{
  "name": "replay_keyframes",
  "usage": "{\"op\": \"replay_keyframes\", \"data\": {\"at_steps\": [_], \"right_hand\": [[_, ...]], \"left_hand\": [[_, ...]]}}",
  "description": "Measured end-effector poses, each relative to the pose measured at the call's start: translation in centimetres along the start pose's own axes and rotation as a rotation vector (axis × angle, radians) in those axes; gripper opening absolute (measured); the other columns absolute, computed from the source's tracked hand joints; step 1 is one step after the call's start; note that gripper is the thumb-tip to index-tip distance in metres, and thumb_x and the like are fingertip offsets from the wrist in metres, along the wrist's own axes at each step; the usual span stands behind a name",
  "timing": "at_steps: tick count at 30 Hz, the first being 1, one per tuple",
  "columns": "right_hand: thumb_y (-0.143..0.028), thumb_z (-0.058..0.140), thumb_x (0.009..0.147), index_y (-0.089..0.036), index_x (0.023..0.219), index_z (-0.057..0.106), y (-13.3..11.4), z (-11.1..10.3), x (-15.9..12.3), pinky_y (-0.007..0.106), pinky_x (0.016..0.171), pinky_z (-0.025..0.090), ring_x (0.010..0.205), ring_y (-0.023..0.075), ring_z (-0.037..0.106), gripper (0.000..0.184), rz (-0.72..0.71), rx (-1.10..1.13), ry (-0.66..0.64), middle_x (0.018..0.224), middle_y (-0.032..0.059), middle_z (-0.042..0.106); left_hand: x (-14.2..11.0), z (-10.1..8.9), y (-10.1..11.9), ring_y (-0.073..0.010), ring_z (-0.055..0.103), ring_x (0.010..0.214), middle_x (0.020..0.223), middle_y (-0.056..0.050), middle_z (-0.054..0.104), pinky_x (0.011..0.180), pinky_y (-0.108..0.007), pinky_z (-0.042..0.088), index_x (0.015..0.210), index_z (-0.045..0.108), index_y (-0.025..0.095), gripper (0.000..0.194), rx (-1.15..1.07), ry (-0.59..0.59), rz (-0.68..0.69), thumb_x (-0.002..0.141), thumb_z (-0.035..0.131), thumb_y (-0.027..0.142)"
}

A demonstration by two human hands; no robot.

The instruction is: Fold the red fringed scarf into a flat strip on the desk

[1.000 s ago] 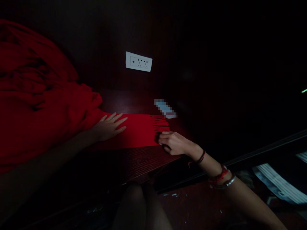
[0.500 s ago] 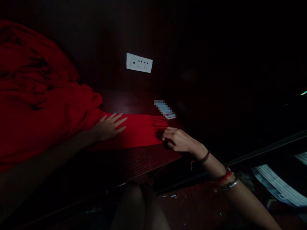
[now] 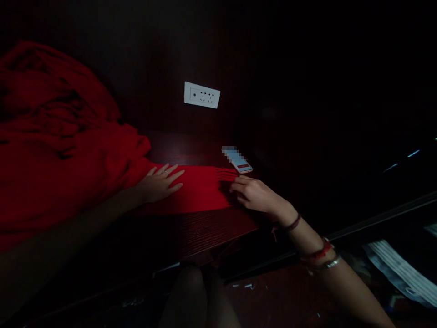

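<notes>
A red fringed scarf (image 3: 198, 189) lies flat along a dark wooden surface, its tassels (image 3: 226, 174) pointing right. My left hand (image 3: 159, 183) rests palm down on the scarf with its fingers spread, a ring on one of them. Over the tasselled end, my right hand (image 3: 251, 193) is closed with its fingers curled at the fringe; the strands between its fingertips are hard to make out. Just behind that hand lies a phone (image 3: 243, 165) with its screen lit. To the left, the red cloth (image 3: 68, 159) rises in a large crumpled heap.
A white wall socket (image 3: 202, 95) sits on the dark wall behind. The wooden surface (image 3: 208, 228) ends at a front edge close to my knees (image 3: 194, 287). Small white scraps (image 3: 248, 286) lie on the floor, and a pale striped object (image 3: 401, 271) is at the lower right.
The view has shifted slightly, so the scene sits a little lower and further right. My right hand has moved slightly toward the phone along the fringe. My left hand stays flat on the scarf.
</notes>
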State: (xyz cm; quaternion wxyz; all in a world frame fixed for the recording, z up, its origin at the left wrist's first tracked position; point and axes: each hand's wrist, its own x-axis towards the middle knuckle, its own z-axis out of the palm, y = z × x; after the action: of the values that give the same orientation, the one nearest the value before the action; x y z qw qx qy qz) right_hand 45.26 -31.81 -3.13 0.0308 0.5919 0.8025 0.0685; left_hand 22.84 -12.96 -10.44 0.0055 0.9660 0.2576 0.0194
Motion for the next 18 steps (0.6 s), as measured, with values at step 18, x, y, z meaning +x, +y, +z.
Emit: {"op": "replay_keyframes", "data": {"at_steps": [18], "right_hand": [[-0.051, 0.019, 0.083, -0.013, 0.131, 0.023, 3.0, 4.0, 0.3, 0.041, 0.101, 0.015, 0.126, 0.0207, 0.011, 0.061, 0.272, 0.233, 0.000, 0.136, 0.0108, 0.020]], "left_hand": [[0.3, 0.3, 1.4, -0.0288, 0.017, 0.123, 0.136, -0.009, 0.020, 0.094, -0.050, 0.019, 0.130, 0.024, 0.023, 0.053, -0.022, 0.052, -0.075, 0.083, 0.025, 0.047]]}}
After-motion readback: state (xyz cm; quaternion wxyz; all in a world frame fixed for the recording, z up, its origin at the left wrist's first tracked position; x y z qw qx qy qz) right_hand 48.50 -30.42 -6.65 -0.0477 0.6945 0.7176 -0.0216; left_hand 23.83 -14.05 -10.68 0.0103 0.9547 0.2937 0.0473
